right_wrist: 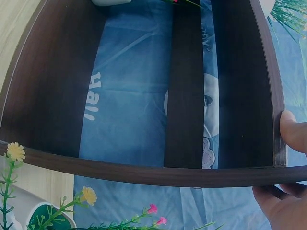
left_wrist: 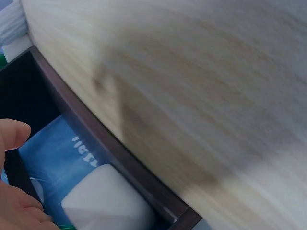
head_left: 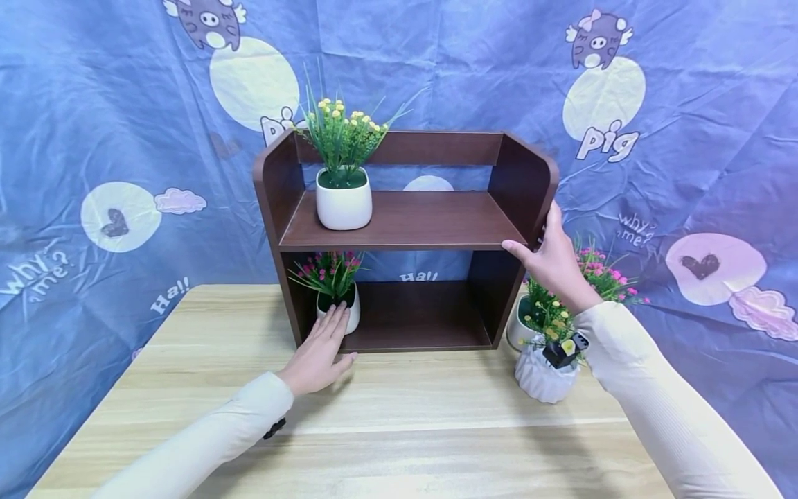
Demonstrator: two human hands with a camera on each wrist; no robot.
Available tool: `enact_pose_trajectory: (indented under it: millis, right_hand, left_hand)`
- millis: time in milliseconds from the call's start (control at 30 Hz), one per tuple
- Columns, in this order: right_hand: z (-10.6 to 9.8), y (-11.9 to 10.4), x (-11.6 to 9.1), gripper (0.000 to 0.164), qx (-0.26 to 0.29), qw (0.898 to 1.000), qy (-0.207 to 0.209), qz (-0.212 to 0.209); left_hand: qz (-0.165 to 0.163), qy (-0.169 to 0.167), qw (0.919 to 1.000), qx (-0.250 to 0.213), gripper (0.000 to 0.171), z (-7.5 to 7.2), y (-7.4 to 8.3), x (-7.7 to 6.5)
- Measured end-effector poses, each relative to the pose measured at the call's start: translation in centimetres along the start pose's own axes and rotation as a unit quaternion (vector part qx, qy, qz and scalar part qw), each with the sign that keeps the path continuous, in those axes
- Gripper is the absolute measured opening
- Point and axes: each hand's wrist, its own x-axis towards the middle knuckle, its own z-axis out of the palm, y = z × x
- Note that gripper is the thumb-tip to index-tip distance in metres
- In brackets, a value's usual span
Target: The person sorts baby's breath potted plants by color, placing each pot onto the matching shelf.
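Note:
A dark brown two-tier shelf (head_left: pixel 411 215) stands on the wooden table. On its lower board, at the left, sits a white pot (head_left: pixel 352 315) with pink flowers. My left hand (head_left: pixel 316 358) touches the front of that pot with fairly straight fingers, its thumb held apart. In the left wrist view the white pot (left_wrist: pixel 108 199) shows beside the shelf's edge. With my right hand (head_left: pixel 555 262) I grip the shelf's right side panel, thumb at the upper board's front corner, fingers outside. Another white pot (head_left: pixel 344 201) with yellow flowers rests on the upper board, at the left.
Right of the shelf, a ribbed white pot (head_left: pixel 545 374) with yellow flowers stands close under my right forearm. Just behind it is a smooth white pot (head_left: pixel 519 326), near a spray of pink flowers (head_left: pixel 601 274). A blue printed cloth (head_left: pixel 156 125) hangs behind the table (head_left: pixel 399 423).

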Motion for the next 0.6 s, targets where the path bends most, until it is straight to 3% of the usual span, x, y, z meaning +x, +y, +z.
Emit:
enact_pose_trajectory:
  millis: [267,467,600]
  right_hand:
    - [0.0,0.0,-0.1,0.093,0.000,1.000,-0.004,-0.002]
    - [0.0,0.1,0.0,0.094,-0.004,1.000,-0.003,0.001]
    - [0.0,0.1,0.0,0.095,-0.006,1.000,-0.004,0.002]
  left_hand:
    - [0.005,0.015,0.9992,-0.038,0.085,-2.4,0.8,-0.1]
    - [0.022,0.079,0.9946,-0.063,0.090,-4.6,1.0,0.4]
    - [0.051,0.133,0.9876,-0.067,0.093,-5.9,1.0,0.6]
